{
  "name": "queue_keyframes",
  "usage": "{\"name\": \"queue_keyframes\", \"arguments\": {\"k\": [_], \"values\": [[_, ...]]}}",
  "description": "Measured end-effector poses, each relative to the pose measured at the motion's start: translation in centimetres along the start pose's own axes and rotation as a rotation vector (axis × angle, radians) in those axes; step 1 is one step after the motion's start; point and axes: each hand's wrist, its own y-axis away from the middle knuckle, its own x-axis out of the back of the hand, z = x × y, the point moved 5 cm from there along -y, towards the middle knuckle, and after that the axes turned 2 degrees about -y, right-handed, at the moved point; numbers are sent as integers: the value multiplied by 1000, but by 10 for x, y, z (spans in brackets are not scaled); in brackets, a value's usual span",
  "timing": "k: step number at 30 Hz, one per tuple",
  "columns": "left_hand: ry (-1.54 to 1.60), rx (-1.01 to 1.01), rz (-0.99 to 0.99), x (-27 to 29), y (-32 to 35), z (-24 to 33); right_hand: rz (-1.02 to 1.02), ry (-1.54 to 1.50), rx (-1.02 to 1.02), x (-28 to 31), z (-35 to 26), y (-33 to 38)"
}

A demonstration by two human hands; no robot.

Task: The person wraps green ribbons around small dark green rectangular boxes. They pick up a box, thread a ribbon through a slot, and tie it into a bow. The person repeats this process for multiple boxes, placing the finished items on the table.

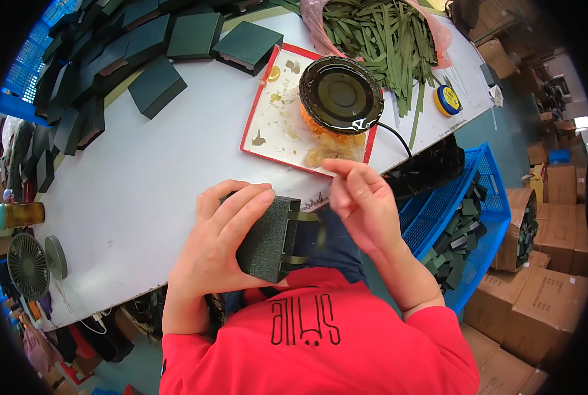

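Note:
My left hand (225, 234) is wrapped round a small dark green textured box (264, 240), holding it over the table's near edge. Two short olive-green ribbon ends (305, 216) stick out from the box's right side, one above the other. My right hand (363, 204) is raised to the right of the box, apart from it. Its index finger is stretched toward the tray, the other fingers partly curl, and I see nothing held in it. Just beyond its fingertip stands a round black pot of shiny brown liquid (340, 92) on a red-rimmed white tray (254, 112).
Many dark green boxes (195, 36) crowd the far left. A pink bag (315, 26) spills green ribbon strips (386, 46) at the back. Right of it lies a blue-and-yellow round tin (447, 100). A blue crate (491, 217) of small dark pieces and cartons (537, 296) stand right; a fan (28, 265), left.

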Motion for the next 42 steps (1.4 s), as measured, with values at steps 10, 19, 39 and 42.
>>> {"name": "queue_keyframes", "arguments": {"k": [10,19,39,42], "values": [[-34,21,20,6,7,-5,-163,-334,575,33,-96,20],[-39,31,34,7,3,-2,-86,1404,524,-18,-30,36],[-12,72,36,9,15,-9,370,364,468,39,-19,40],[-46,78,25,13,24,-14,493,365,522,71,-37,36]]}}
